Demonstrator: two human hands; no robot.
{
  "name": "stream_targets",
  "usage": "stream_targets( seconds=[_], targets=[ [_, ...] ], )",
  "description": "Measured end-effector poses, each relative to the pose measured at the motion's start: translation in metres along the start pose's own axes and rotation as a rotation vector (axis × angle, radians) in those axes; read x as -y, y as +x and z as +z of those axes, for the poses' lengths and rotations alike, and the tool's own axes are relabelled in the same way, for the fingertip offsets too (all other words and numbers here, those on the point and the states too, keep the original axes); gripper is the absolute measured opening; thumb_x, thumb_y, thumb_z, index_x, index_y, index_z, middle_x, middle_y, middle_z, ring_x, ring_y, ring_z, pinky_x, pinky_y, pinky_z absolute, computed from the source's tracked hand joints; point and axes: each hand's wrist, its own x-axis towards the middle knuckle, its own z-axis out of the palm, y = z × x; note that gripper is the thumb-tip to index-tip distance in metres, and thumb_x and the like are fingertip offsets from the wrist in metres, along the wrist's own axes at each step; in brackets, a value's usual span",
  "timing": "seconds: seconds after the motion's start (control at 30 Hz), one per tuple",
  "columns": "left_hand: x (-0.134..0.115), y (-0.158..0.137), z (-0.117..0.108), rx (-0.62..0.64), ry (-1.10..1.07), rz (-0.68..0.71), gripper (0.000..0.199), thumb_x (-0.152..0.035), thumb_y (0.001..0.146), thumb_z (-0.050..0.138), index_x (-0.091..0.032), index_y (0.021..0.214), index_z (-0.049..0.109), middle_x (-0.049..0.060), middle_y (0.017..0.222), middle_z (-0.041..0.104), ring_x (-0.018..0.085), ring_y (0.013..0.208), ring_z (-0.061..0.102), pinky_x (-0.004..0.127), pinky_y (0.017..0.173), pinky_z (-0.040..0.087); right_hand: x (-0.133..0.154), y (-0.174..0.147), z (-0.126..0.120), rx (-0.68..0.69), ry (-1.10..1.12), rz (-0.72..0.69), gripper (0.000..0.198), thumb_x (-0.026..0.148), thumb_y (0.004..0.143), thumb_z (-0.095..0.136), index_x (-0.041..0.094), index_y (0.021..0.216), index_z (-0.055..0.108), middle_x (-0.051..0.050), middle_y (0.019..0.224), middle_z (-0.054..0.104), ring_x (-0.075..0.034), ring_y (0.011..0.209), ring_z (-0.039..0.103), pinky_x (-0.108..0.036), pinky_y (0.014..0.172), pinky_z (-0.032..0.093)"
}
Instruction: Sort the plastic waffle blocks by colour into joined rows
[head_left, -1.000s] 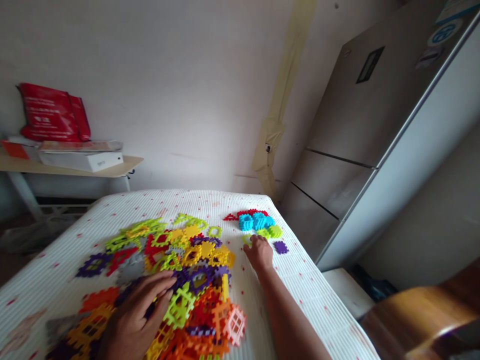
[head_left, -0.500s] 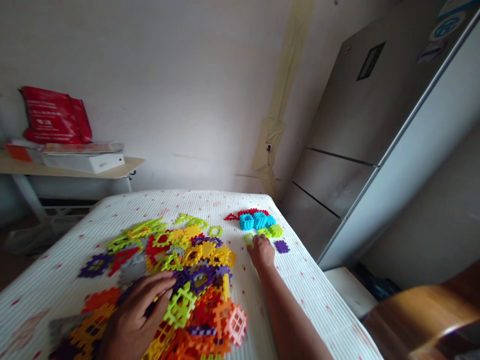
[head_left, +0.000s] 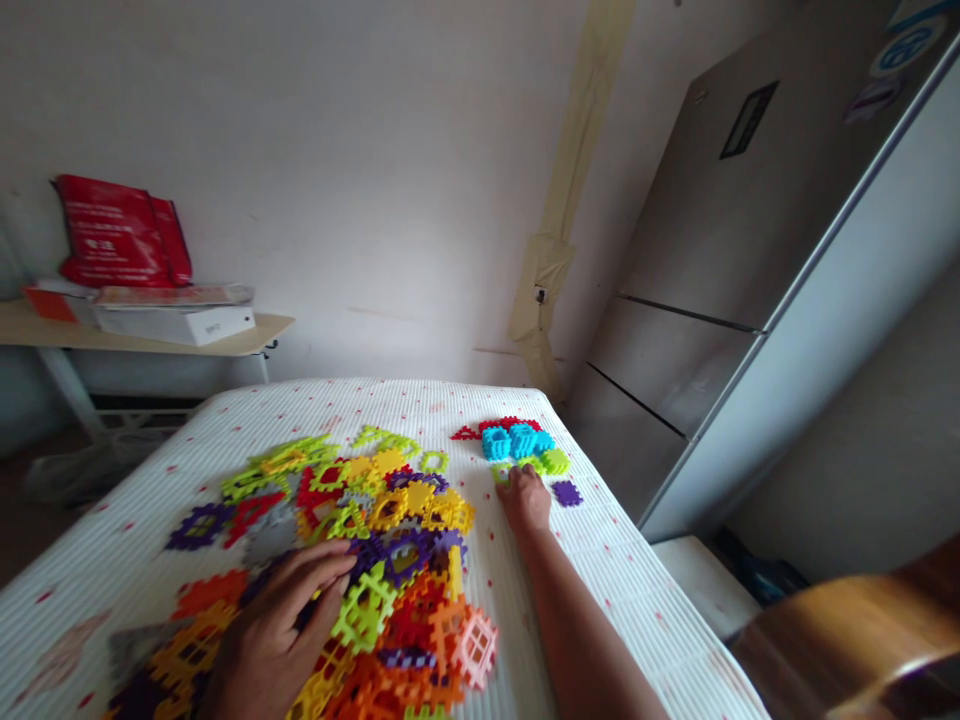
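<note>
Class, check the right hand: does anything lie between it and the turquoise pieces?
Yes: just beyond the right hand, lime-green pieces lie on the tablecloth, between it and the turquoise pieces.

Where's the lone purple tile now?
In the head view, the purple tile lies at right on the cloth, beside the right hand, below the lime tiles.

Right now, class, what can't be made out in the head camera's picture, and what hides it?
All in the head view:
- Right hand: its fingertips are hidden behind the hand, so whether it grips the lime piece is unclear.
- Pieces beneath the left hand: covered by it.
- Heap: its near end is cut off by the bottom edge.
- Red bag: its smaller lettering is too small and blurred.
</note>
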Motion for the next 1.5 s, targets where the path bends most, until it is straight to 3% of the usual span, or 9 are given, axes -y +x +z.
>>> stream_targets(
  seconds=[0.27,0.4,0.6,0.8,0.97,1.13,1.3,1.5],
  targets=[
    [-0.004,0.001,-0.001,0.012,-0.021,-0.041,0.013,-0.029,0.084,0.051,-0.025,0.09,0.062,0.002,0.095,0.068,0.015,0.087,0.066,0.024,0.08,0.054,0.002,-0.002,-0.005,-0.006,0.009,-0.009,0.018,0.028,0.083,0.051,0.018,0.095,0.062,-0.008,0.099,0.059,-0.018,0.089,0.058,-0.023,0.065,0.04],
    [-0.005,0.001,-0.001,0.003,-0.032,-0.058,0.013,-0.03,0.083,0.052,-0.025,0.089,0.063,0.002,0.094,0.069,0.015,0.085,0.067,0.024,0.08,0.054,0.018,-0.002,-0.013,-0.053,0.078,-0.131,0.022,0.024,0.086,0.046,0.022,0.1,0.063,-0.006,0.102,0.06,-0.016,0.091,0.058,-0.022,0.07,0.04],
    [-0.003,0.001,0.004,0.04,0.015,-0.05,0.016,-0.031,0.082,0.051,-0.026,0.082,0.066,0.001,0.089,0.071,0.015,0.081,0.068,0.022,0.074,0.055,0.061,0.018,-0.009,0.136,0.204,-0.375,0.031,0.023,0.085,0.047,0.029,0.109,0.065,-0.002,0.105,0.064,-0.015,0.091,0.06,-0.021,0.076,0.042],
    [-0.002,-0.003,0.008,0.138,0.069,-0.047,0.016,-0.032,0.082,0.051,-0.027,0.081,0.066,0.001,0.09,0.071,0.015,0.082,0.068,0.022,0.073,0.055,0.084,0.046,0.002,0.23,0.14,-0.506,0.037,0.024,0.074,0.064,0.03,0.11,0.065,-0.001,0.116,0.061,-0.015,0.099,0.059,-0.021,0.081,0.043],
    [-0.003,-0.002,0.009,0.171,0.1,-0.008,0.016,-0.034,0.079,0.055,-0.028,0.088,0.066,0.0,0.09,0.072,0.015,0.082,0.068,0.022,0.074,0.054,0.092,0.054,0.007,0.239,0.109,-0.463,0.031,0.029,0.073,0.067,0.026,0.104,0.067,-0.003,0.107,0.065,-0.017,0.095,0.061,-0.022,0.079,0.044],
    [-0.005,-0.002,0.008,0.163,0.095,0.017,0.022,-0.032,0.076,0.058,-0.028,0.097,0.064,0.0,0.091,0.073,0.016,0.083,0.068,0.023,0.075,0.055,0.088,0.042,0.005,0.168,0.151,-0.425,0.041,0.027,0.075,0.064,0.023,0.116,0.06,-0.005,0.115,0.06,-0.017,0.1,0.058,-0.022,0.08,0.044],
    [-0.004,-0.004,0.011,0.174,0.092,0.0,0.021,-0.031,0.076,0.058,-0.028,0.096,0.064,0.0,0.092,0.072,0.016,0.084,0.068,0.023,0.076,0.054,0.048,0.015,-0.002,-0.089,0.209,-0.293,0.034,0.03,0.08,0.057,0.021,0.113,0.06,-0.006,0.113,0.059,-0.018,0.103,0.054,-0.024,0.083,0.042],
    [0.001,-0.006,0.015,0.172,0.08,0.012,0.021,-0.032,0.076,0.059,-0.029,0.096,0.064,-0.001,0.092,0.072,0.015,0.085,0.068,0.022,0.076,0.053,0.004,-0.001,-0.014,-0.126,0.068,-0.092,0.031,0.031,0.082,0.052,0.02,0.109,0.061,-0.008,0.106,0.061,-0.02,0.1,0.054,-0.026,0.079,0.041]
  ],
)
